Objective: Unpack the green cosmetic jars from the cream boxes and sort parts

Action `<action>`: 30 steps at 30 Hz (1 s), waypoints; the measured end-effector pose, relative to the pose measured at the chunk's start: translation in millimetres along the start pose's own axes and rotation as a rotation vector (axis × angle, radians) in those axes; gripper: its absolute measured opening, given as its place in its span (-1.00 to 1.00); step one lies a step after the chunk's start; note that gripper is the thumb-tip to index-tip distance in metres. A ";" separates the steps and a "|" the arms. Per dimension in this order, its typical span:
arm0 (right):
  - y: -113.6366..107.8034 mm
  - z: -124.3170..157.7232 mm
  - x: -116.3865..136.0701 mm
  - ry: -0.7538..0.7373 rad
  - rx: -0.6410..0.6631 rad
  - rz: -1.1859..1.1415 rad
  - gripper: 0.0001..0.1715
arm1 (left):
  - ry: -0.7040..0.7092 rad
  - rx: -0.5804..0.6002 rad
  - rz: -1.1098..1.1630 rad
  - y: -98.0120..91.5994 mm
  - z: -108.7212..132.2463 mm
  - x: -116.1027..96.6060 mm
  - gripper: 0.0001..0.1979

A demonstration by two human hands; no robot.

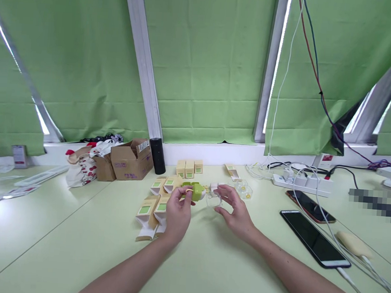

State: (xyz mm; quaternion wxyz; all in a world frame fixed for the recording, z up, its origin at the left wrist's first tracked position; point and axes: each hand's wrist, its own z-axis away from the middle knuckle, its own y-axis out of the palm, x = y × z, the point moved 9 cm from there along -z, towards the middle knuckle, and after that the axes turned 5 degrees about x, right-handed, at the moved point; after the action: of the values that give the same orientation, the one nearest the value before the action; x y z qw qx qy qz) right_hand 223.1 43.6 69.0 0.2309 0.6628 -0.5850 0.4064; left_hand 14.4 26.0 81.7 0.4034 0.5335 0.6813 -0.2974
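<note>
My left hand [178,213] is closed round a small green and white gadget [197,191], lifted just above the pale green table [75,240]. My right hand [235,210] pinches a small clear plastic case [213,199] right beside the gadget. Several small beige boxes with green labels [152,208] lie in a loose heap under and left of my left hand. Three more such boxes [189,168] stand in a row farther back. Another clear case [245,189] with yellow bits lies beyond my right hand.
A black cylinder [157,155], cardboard boxes [130,159] and a printed bag [80,167] stand at the back left. To the right lie two phones [314,237], a power strip [302,181] and several cables. Green blinds [208,62] cover the windows.
</note>
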 end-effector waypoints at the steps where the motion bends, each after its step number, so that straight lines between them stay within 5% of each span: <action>1: -1.3 -0.1 2.4 -0.007 -0.003 -0.001 -0.38 | -0.032 -0.019 0.065 -1.5 -2.2 4.7 -0.65; 9: -16.6 -3.4 38.9 -0.215 -0.043 0.301 -0.85 | -0.340 0.028 0.234 8.4 3.3 52.0 -0.53; 17: -68.6 -21.3 58.9 -0.280 -0.100 0.692 -0.86 | -0.379 0.065 0.251 14.7 9.9 57.0 -0.51; 20: -90.3 -28.9 49.0 -0.172 -0.072 0.865 -0.85 | -0.385 0.066 0.250 15.6 10.2 57.8 -0.50; 24: -111.7 -34.4 11.9 0.169 0.066 1.097 -0.81 | -0.390 0.067 0.246 16.2 10.5 58.5 -0.50; 30: -118.5 -25.2 -35.5 0.484 0.261 1.206 -0.76 | -0.403 0.072 0.248 18.3 11.3 57.0 -0.53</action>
State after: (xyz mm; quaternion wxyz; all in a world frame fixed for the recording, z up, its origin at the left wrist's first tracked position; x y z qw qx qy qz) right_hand 331.0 108.9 74.5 0.0057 0.1317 -0.7310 0.6695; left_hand 28.8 48.9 27.2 0.5453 0.5573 0.5052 -0.3701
